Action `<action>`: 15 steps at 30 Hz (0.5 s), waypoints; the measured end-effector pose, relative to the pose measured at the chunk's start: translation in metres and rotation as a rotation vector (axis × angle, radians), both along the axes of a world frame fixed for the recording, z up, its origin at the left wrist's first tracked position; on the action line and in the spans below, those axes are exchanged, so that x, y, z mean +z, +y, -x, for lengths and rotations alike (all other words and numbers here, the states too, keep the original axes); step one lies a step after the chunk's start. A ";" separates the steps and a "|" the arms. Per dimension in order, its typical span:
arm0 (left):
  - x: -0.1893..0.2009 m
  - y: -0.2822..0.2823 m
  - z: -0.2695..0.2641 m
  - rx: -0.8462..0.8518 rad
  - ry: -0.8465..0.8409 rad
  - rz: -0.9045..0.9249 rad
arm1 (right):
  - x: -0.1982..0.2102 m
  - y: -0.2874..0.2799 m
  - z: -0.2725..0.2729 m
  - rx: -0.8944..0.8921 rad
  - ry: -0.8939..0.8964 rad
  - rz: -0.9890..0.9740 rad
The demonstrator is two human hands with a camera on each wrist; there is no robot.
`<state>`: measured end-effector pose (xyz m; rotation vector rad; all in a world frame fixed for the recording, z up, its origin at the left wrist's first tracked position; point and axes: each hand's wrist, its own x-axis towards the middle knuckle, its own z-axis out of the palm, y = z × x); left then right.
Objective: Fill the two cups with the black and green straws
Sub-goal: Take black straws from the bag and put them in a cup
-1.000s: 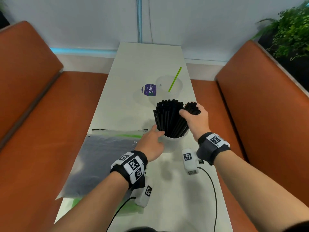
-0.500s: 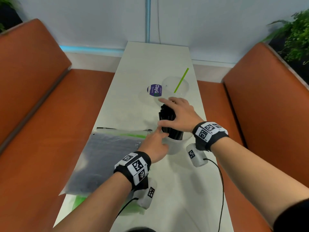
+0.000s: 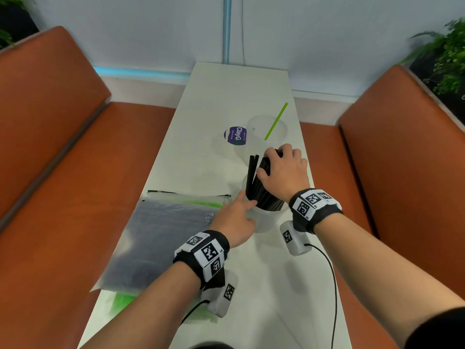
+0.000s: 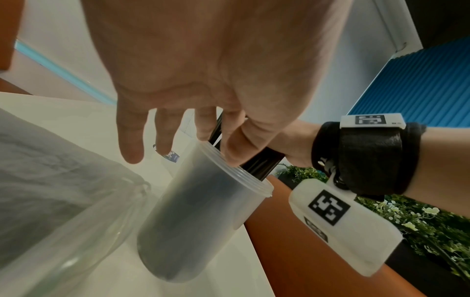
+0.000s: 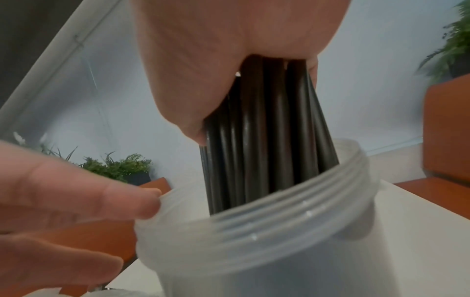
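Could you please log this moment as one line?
right hand: grips black straws in near cup | left hand: steadies cup | far cup: one green straw

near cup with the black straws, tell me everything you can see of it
The near cup is frosted, translucent plastic with a ridged rim, upright on the white table. A bundle of black straws stands in it. The right hand grips the straws; the left hand touches the cup's rim with straight fingers.
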<state>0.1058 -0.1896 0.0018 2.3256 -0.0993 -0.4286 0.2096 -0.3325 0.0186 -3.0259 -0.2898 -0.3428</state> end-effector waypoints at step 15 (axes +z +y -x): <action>-0.011 0.034 0.004 0.333 0.060 0.141 | 0.041 0.015 0.032 0.225 -0.195 -0.580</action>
